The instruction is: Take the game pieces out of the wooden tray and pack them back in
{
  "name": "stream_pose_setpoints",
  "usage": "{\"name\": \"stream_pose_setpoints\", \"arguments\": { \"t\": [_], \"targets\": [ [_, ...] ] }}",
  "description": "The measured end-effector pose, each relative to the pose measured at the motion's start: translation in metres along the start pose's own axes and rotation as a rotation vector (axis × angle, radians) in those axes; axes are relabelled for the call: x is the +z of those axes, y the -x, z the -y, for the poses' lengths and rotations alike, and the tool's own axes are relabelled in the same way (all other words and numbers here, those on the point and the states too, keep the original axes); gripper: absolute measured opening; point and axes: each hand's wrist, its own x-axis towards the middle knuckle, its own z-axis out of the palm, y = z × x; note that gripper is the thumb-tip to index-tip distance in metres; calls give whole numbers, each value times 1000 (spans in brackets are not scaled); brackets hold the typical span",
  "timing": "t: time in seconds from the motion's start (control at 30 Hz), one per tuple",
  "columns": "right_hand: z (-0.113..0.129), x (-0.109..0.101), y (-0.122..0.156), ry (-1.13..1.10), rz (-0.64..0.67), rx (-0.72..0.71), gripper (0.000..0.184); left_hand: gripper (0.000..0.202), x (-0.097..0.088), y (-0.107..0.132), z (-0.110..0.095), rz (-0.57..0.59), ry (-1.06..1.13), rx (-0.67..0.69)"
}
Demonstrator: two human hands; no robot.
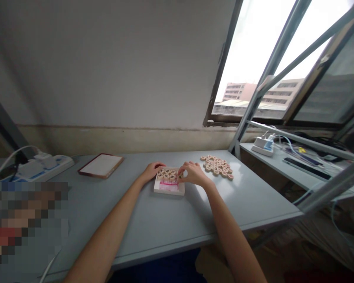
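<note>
A small white box (169,187) lies on the grey table (153,220) in front of me, with several round wooden pieces (167,174) in it and a pink patch inside its near part. My left hand (152,170) rests with curled fingers against the box's far left corner. My right hand (192,173) is pinched at the box's right edge, fingertips on one wooden piece there. A loose heap of round wooden pieces (217,165) lies on the table just right of my right hand.
A flat lid with a brown frame (101,165) lies at the back left of the table. A white power strip (41,167) with cables sits further left. A second desk (286,167) with a charger and cables stands to the right under an open window. A blurred patch covers the lower left.
</note>
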Motion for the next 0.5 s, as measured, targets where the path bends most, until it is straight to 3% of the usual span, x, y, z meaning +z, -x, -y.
{"name": "stream_pose_setpoints", "arguments": {
  "t": [0.5],
  "targets": [
    [2, -1, 0, 63, -36, -16, 24, 31, -1, 1, -3, -4, -31, 2]
  ]
}}
